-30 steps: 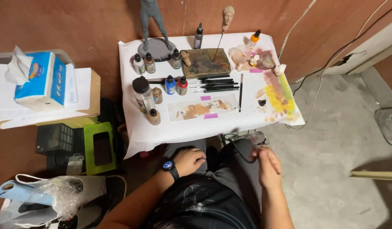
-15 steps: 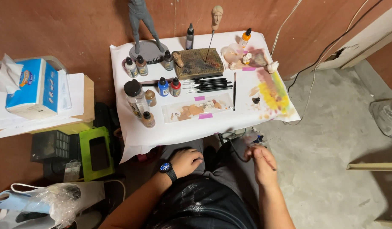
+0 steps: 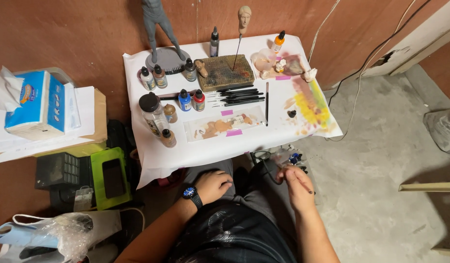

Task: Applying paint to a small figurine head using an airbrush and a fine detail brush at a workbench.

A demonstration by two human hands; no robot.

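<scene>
My left hand, with a blue-faced watch on the wrist, rests curled on my left knee and holds nothing. My right hand sits near my right knee, fingers closed on a thin paintbrush that points down and to the right. Both hands are below the front edge of a small table covered in white paper. On the table lie several black brushes, a paint palette sheet with tan smears, and several small paint bottles.
A grey figurine on a round base and a sculpted head on a rod stand at the table's back. A tissue box sits on papers at left, above a green box. A plastic bag lies lower left. Cables run along the concrete floor.
The view has shifted, so the table sits further left in frame. My right hand has drawn in slightly with the brush. My left hand stays on the knee.
</scene>
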